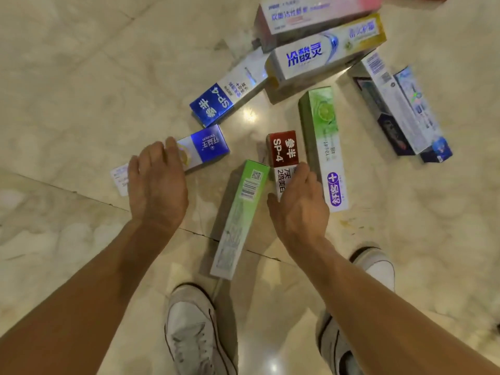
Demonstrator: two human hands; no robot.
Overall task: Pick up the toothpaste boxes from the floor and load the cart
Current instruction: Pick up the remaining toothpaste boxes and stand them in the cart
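Several toothpaste boxes lie scattered on the marble floor (81,77). My left hand (157,185) reaches down over a blue and white box (205,147), its fingers curled over the box's middle. My right hand (300,201) curls its fingers over the white end of a red SP-4 box (284,150), thumb at the box's left side. Between my hands lies a green box (240,212). A pale green box with a purple label (323,142) lies just right of the red one. No cart is in view.
Farther off lie a blue SP-4 box (224,98), a white and yellow box (324,50), a pink box (311,14) and dark and pale boxes at the right (400,109). My white shoes (194,328) stand below the boxes.
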